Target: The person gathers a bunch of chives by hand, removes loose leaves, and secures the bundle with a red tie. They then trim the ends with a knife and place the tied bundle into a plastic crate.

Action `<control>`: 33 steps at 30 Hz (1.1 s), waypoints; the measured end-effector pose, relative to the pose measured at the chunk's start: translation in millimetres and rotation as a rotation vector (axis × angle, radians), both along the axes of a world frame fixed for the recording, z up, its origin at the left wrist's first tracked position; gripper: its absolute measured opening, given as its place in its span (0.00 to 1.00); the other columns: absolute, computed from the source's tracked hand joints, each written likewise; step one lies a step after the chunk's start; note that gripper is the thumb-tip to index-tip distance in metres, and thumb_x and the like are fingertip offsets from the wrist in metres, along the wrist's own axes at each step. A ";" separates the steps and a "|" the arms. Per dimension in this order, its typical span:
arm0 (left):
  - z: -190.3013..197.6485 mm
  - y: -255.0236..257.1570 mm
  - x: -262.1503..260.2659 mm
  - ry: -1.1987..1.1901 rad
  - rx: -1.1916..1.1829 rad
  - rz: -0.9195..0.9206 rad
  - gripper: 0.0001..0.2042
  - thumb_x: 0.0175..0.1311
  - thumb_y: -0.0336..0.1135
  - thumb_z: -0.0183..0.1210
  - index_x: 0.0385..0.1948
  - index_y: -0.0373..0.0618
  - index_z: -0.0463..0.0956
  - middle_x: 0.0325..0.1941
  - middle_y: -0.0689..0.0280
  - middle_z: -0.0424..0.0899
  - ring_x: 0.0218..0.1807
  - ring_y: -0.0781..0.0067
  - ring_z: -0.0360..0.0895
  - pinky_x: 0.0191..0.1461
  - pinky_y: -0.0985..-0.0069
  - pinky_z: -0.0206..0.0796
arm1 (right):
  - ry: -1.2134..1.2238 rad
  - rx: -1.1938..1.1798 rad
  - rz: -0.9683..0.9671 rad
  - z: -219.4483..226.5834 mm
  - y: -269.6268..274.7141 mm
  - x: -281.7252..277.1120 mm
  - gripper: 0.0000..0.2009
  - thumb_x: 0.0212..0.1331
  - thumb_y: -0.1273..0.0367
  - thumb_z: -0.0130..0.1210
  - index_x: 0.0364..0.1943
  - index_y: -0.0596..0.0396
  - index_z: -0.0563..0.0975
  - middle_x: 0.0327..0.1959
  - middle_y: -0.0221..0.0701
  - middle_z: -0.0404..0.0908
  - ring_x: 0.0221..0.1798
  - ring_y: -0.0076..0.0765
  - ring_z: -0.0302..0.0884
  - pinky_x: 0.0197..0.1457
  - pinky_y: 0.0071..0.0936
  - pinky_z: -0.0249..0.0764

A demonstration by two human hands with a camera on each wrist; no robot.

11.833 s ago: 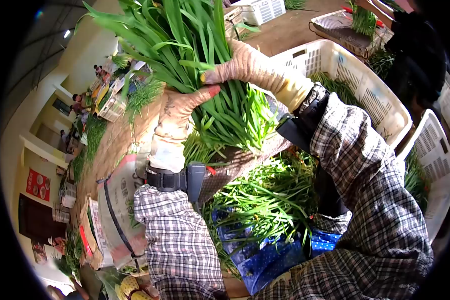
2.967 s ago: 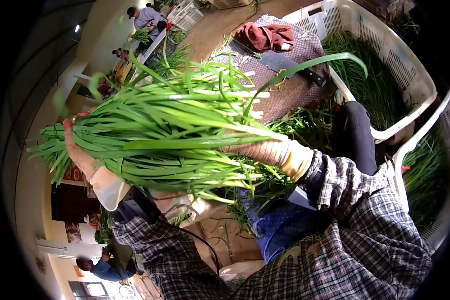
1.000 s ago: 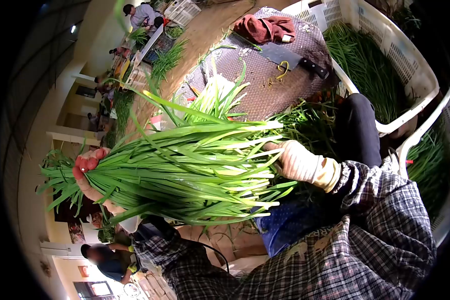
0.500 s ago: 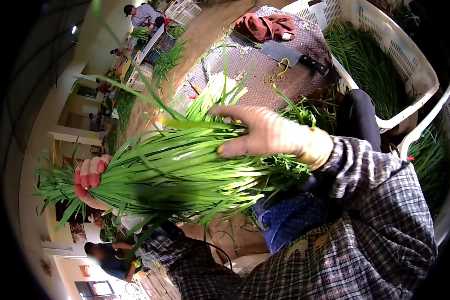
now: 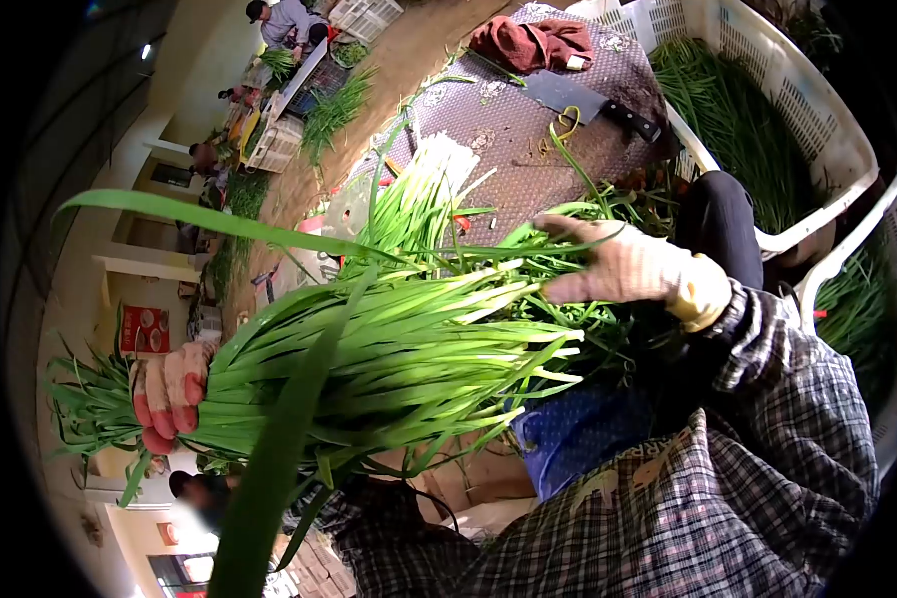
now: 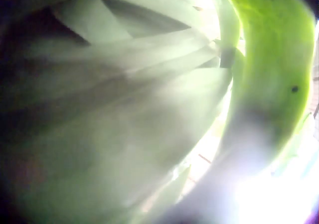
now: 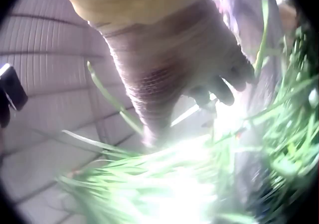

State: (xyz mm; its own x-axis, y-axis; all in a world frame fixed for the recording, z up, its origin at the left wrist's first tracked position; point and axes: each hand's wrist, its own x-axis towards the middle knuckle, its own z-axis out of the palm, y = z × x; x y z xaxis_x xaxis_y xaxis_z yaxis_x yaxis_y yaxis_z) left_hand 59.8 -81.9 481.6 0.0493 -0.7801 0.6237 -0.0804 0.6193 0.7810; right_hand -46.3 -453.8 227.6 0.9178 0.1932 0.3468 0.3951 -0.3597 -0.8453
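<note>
Gloved fingers of my left hand (image 5: 177,391) curl around the leafy end of a large bunch of garlic chives (image 5: 399,349), held sideways with its pale stem ends to the right. My right hand (image 5: 623,267), also gloved, is beside those stem ends, thumb and fingers spread. In the right wrist view, the right hand (image 7: 174,59) reaches over the bright chives (image 7: 149,184), fingers apart. Broad green leaves (image 6: 124,109) fill the left wrist view and hide the left hand there. One long loose leaf (image 5: 279,468) hangs down in front of the bunch.
Another bunch of chives (image 5: 424,199) lies on the patterned work surface (image 5: 528,149) beyond, near a cleaver (image 5: 573,98) and a dark red cloth (image 5: 533,48). White crates (image 5: 787,75) of greens stand at right. A blue dotted cloth (image 5: 578,439) lies below. Other people sit at left.
Earlier, both hands held chives upright over the work surface; now a bunch lies sideways in the left hand. Over the last half second, the right hand has moved right, off the leaves.
</note>
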 end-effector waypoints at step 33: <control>-11.0 -52.0 -15.3 0.155 -0.041 0.052 0.09 0.53 0.38 0.62 0.30 0.48 0.74 0.30 0.72 0.80 0.37 0.75 0.79 0.50 0.76 0.68 | 0.495 -0.985 0.341 -36.3 3.0 31.7 0.16 0.54 0.60 0.51 0.46 0.48 0.78 0.36 0.41 0.81 0.41 0.42 0.80 0.43 0.35 0.75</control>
